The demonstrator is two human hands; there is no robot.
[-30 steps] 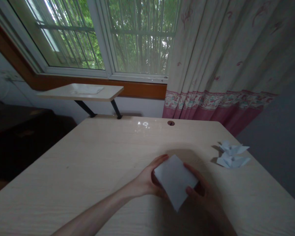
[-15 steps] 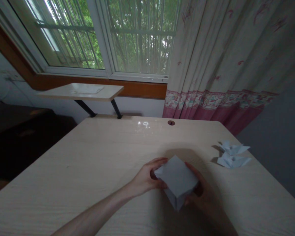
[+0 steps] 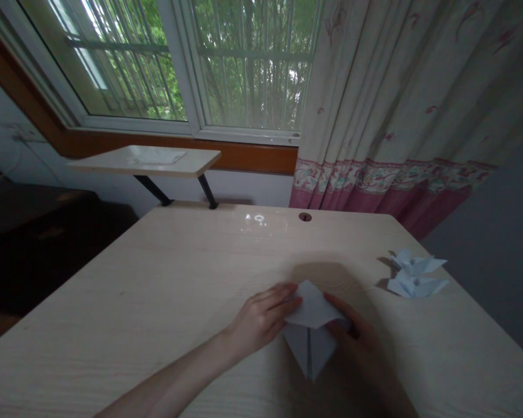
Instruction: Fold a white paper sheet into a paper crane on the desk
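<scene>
A folded sheet of white paper (image 3: 311,342) is between my two hands, near the front of the desk. Its upper flap bends over the lower part, which narrows to a point toward me and has a slit down the middle. My left hand (image 3: 265,313) grips the paper's left edge, fingers on top of the flap. At the right edge, my right hand (image 3: 357,331) pinches the paper; shadow darkens this hand, and some of its fingers are hidden. Two folded paper figures (image 3: 418,284) stand to the right, apart from my hands.
The pale wooden desk (image 3: 178,278) has a round cable hole (image 3: 305,217) near its back edge. A small raised shelf (image 3: 200,159) at the back left carries a whitish flat item (image 3: 154,155). Behind are a barred window and a patterned curtain (image 3: 374,174).
The paper's top flap has come down flatter, and the slit lower part now shows. My left hand has shifted its fingers onto the flap. The paper figures stay put.
</scene>
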